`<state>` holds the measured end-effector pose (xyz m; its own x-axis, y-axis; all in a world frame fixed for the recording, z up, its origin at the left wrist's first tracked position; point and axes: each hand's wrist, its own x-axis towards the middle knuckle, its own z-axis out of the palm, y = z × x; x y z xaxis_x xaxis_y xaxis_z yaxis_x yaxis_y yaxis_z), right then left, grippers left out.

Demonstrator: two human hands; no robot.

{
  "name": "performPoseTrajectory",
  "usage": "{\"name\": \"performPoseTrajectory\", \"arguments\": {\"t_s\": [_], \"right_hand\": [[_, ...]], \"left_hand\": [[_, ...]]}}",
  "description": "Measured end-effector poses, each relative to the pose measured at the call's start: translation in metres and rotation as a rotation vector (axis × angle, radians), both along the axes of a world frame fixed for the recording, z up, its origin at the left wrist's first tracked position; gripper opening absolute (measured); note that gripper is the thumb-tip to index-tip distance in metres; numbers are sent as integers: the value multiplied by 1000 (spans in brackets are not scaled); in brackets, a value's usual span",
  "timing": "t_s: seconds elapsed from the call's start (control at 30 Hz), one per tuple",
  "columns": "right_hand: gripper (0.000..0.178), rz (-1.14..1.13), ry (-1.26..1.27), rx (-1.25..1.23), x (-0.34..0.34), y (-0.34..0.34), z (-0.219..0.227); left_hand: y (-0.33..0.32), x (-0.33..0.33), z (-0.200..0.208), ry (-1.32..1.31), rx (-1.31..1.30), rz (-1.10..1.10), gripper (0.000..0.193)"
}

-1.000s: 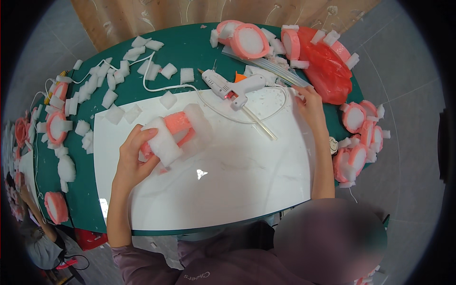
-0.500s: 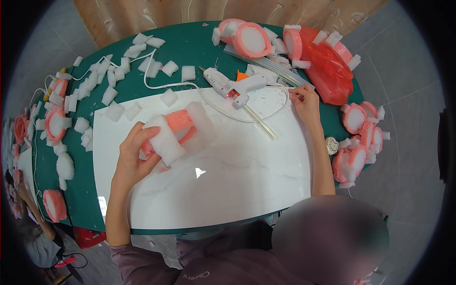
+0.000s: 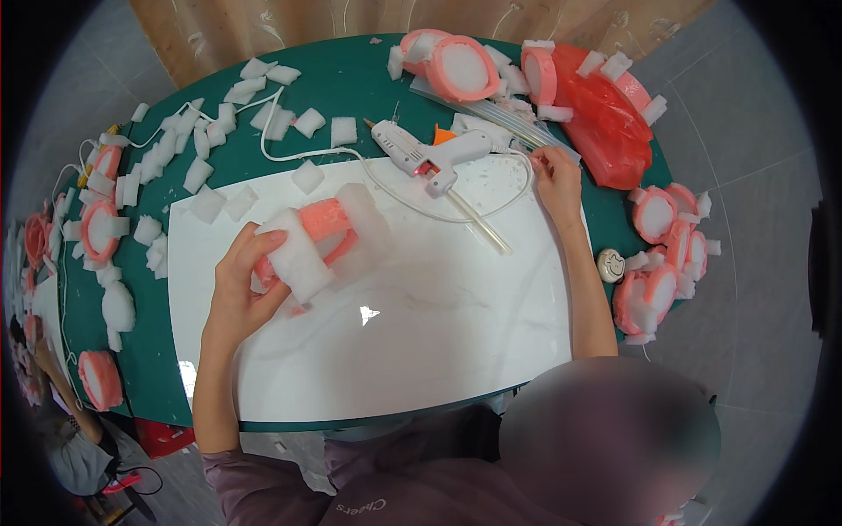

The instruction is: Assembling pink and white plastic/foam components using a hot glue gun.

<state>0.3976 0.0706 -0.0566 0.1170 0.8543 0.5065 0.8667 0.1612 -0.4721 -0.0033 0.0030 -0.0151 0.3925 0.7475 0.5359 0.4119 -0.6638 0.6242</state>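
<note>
My left hand (image 3: 241,285) is closed around a pink foam ring (image 3: 323,217) with white foam blocks (image 3: 298,256) on its sides, held tilted above the white board. The ring's far block looks smeared. Over by the board's far right edge, my right hand (image 3: 558,180) has its fingers pinched together beside the ends of some clear sticks (image 3: 517,124). Whatever is between those fingertips is too small to make out. Between the hands, farther back, a white hot glue gun (image 3: 430,156) lies on its side, a clear glue stick (image 3: 481,223) poking out of it.
Loose white foam pieces (image 3: 202,175) are scattered across the green table (image 3: 351,66) at the left. More pink rings (image 3: 653,219) crowd the right edge, near a small round case (image 3: 610,265). A red plastic bag (image 3: 605,131) lies back right. The gun's white cord (image 3: 307,158) loops across.
The whole scene sits slightly higher in view. My left hand keeps its hold on the foam ring; my right fingers have shifted only a little.
</note>
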Motion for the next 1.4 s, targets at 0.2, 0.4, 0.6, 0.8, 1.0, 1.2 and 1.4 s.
{"name": "performPoseTrajectory", "arguments": {"t_s": [0.2,0.4,0.6,0.8,1.0,1.2,1.4], "right_hand": [[6,-19,-7,-19,3,2,-7],[5,-30,192,40,1,2,-6],[15,65,85,-25,4,0,-2],[26,171,123,-125,9,-3,3],[20,159,77,-131,4,-2,1],[19,87,140,-172,6,1,-3],[9,53,141,-203,7,0,0]], "left_hand": [[0,-1,1,14,-13,-14,61],[0,-2,1,14,-27,-19,61],[0,-1,0,-5,-24,-28,60],[0,-3,0,32,-27,-5,60],[-1,-1,1,17,-25,-4,59],[0,-2,-1,-16,-55,-9,60],[1,-1,-1,-9,-42,-33,62]]}}
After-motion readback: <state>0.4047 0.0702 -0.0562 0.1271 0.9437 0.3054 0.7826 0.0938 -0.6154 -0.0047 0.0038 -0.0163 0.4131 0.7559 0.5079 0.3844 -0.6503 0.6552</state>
